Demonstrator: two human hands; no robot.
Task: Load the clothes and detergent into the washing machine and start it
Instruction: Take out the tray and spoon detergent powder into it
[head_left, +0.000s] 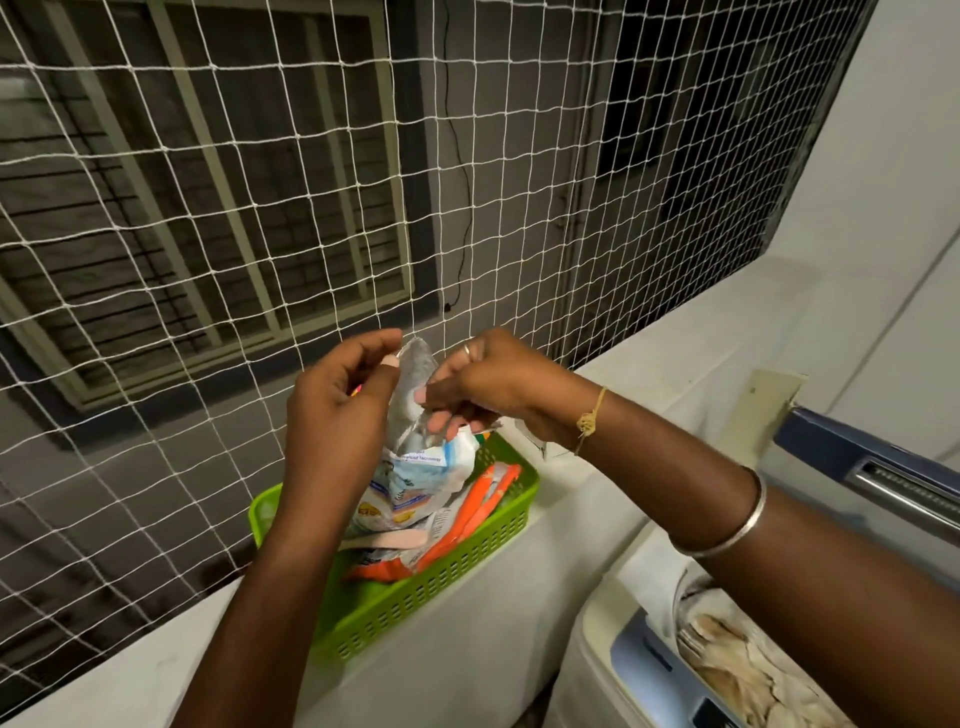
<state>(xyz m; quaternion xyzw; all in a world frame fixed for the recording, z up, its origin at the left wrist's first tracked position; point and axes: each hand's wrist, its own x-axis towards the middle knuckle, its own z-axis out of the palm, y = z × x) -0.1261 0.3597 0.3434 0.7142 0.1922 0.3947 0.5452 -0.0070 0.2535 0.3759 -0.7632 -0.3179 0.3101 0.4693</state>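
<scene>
Both hands — left, right — clamped on the mouth of the detergent pouch above the green basket on the ledge; spread opening evenly, keep pouch upright — clothes already in washer.

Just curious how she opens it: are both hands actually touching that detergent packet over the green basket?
Touching. The head view shows the left hand pinching the detergent packet at its top edge, and the right hand fingers pressed against its other side.
</scene>
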